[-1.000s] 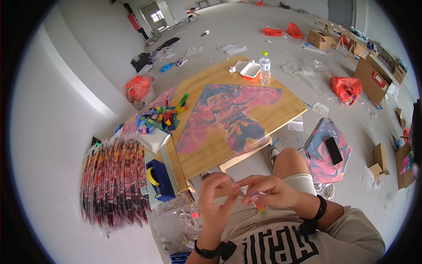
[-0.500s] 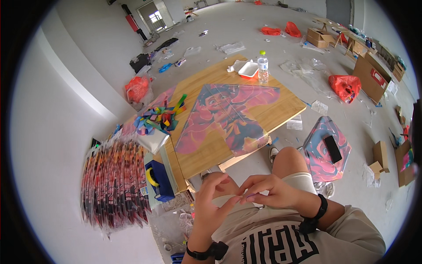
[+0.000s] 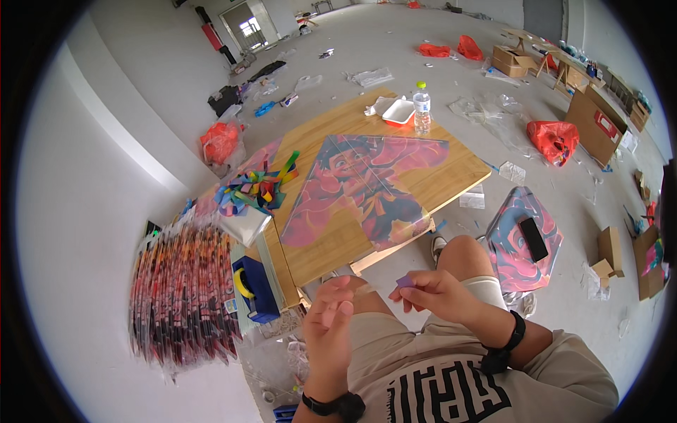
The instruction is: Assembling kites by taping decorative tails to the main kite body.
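A small purple piece sits pinched at the fingertips of the right hand, above the lap. The left hand hovers beside it, fingers loosely spread, holding nothing. Beyond lies a kite on the wooden table

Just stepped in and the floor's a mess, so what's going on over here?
A person sits by a low wooden table with a printed kite spread flat on it. Their right hand pinches a small purple piece over the lap, while the left hand is raised beside it, fingers loosely open, holding nothing that can be made out. A heap of coloured strips lies at the table's left end, a water bottle at the far edge.
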Tool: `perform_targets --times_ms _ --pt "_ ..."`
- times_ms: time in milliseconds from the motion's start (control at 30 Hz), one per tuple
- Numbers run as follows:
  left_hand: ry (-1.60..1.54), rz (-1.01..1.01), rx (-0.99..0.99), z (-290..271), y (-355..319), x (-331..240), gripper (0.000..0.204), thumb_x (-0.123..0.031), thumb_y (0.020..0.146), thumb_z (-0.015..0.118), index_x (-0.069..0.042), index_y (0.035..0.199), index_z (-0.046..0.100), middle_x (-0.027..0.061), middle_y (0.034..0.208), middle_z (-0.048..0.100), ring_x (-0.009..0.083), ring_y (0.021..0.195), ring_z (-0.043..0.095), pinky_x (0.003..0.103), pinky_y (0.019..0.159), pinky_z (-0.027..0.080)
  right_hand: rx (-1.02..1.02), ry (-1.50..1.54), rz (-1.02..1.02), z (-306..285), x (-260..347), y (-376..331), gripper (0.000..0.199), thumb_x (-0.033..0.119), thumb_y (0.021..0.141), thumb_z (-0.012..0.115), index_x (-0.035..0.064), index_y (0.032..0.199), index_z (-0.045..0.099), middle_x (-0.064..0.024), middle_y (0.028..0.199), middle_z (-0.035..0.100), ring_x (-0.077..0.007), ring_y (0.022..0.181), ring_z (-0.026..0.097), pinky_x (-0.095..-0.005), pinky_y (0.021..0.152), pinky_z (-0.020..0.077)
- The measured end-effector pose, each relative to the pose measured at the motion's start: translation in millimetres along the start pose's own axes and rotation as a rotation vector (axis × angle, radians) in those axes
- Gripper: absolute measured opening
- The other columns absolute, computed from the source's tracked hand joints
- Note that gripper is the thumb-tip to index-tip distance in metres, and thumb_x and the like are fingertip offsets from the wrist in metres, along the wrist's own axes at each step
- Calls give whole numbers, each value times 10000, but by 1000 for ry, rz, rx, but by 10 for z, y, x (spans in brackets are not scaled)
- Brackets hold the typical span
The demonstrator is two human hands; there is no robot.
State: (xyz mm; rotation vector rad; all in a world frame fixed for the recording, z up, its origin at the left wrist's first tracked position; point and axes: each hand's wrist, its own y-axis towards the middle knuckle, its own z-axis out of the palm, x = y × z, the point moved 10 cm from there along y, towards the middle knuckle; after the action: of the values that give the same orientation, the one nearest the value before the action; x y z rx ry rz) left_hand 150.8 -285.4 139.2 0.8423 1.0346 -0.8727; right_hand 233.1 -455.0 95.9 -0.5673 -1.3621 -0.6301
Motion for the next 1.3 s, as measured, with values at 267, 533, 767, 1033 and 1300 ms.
perform_targets --times_ms 267,533,767,1033,1300 --pt "-64 -119 206 239 -42 276 113 -86 969 641 -38 1053 699 104 1339 558 201 1195 545 404 1070 399 145 131 122 250 -135 -16 197 178 1041 574 24 1054 696 12 855 663 -55 731 588 -212 609 431" --pt "-27 -130 155 257 -51 393 64 -33 960 617 -27 1002 664 95 1212 581 202 999 594 352 818 518 138 212 183 302 -149 -31 203 167 1052 549 21 1065 691 2 887 669 -46 739 575 -200 604 418" --pt "-16 -125 144 205 -32 496 129 12 912 703 -26 1028 660 87 1172 612 151 983 631 306 875 508 163 177 149 277 -195 -34 212 179 1055 548 27 1101 688 6 903 674 -43 751 577 -201 616 425" --pt "-89 -158 90 275 -53 415 139 47 917 680 -10 1012 595 103 932 672 158 768 651 276 694 527 161 200 146 322 -126 -37 233 183 1047 569 25 1139 714 4 906 693 -46 744 578 -194 611 438" --pt "-45 -175 19 275 -42 385 101 44 934 634 -17 953 555 113 914 683 150 777 641 272 618 500 107 204 140 311 -138 -35 233 176 1040 581 4 1114 719 4 898 707 -38 649 570 -201 588 468"
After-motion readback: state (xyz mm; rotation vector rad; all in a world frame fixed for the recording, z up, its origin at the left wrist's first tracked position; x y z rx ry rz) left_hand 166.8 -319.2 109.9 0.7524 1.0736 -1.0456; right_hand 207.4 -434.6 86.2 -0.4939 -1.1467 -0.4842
